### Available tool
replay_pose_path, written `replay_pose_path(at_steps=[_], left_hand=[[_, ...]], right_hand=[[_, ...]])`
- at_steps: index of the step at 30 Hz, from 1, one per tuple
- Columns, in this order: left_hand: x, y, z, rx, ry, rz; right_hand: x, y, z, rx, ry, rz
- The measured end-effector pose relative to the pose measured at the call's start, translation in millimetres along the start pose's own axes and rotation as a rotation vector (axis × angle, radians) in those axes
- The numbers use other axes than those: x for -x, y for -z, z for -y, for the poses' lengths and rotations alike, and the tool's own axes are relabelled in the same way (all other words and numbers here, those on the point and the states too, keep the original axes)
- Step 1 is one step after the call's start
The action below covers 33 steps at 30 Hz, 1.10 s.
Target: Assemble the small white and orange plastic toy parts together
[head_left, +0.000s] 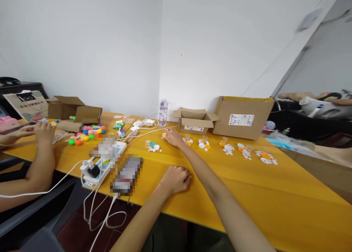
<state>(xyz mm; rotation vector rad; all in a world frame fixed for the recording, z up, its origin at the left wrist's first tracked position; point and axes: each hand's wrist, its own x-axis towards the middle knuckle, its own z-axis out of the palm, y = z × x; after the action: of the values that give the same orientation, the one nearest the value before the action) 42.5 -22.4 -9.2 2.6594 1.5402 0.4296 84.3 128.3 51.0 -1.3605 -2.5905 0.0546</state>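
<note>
Stretched out over the wooden table (209,193), my right hand (173,137) has its fingers closed on a small orange-and-white round plastic piece (164,134). My left hand (176,179) rests on the table nearer to me, its fingers curled into a loose fist with nothing showing in them. Left of my right hand lies a small group with a teal ring (153,144), a white disc (156,147) and a clear cup (147,143). To the right runs a row of similar groups of white bits, orange rings (222,144) and clear cups.
An open small carton (194,124) and a larger cardboard box (242,120) stand at the back beside a water bottle (163,112). Left are a blurred phone (128,175), a power strip (117,149) with cables, colourful balls (78,142) and another person's hands (44,133).
</note>
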Motion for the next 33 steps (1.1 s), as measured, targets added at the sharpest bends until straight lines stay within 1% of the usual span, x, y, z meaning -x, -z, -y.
replay_pose_path(at_steps=[6, 9, 12, 15, 17, 19, 21, 23, 25, 27, 30, 33], left_hand=[[-16, -5.3, 3, 0.002, 0.173, -0.027], [-26, -5.3, 6, -0.019, 0.216, -0.054], [-38, -8.1, 12, -0.038, 0.238, -0.134], [-50, -15.7, 21, -0.037, 0.287, -0.235], [-59, -21.9, 28, 0.0, 0.31, -0.267], [-69, -27.8, 37, 0.064, 0.329, -0.283], [-79, -32.6, 46, 0.138, 0.321, -0.301], [-90, -36.5, 55, 0.212, 0.285, -0.327], [-100, -39.7, 62, 0.271, 0.255, -0.35], [-111, -42.7, 69, 0.324, 0.23, -0.348], [-124, -47.3, 77, 0.366, 0.197, -0.346], [-134, -50.6, 82, 0.389, 0.183, -0.33]], right_hand=[[-24, -7, -10, -0.048, 0.08, -0.011], [-31, -8, -12, -0.087, 0.126, -0.002], [-35, -7, -13, -0.135, 0.158, 0.006], [-39, -6, -18, -0.207, 0.195, -0.004], [-41, -5, -26, -0.276, 0.232, -0.035], [-41, -5, -37, -0.367, 0.269, -0.095], [-37, -5, -51, -0.486, 0.299, -0.192], [-29, -7, -65, -0.626, 0.306, -0.309], [-16, -11, -75, -0.762, 0.26, -0.392], [-2, -14, -82, -0.865, 0.213, -0.439], [18, -16, -87, -0.964, 0.18, -0.44], [29, -13, -92, -1.048, 0.154, -0.368]])
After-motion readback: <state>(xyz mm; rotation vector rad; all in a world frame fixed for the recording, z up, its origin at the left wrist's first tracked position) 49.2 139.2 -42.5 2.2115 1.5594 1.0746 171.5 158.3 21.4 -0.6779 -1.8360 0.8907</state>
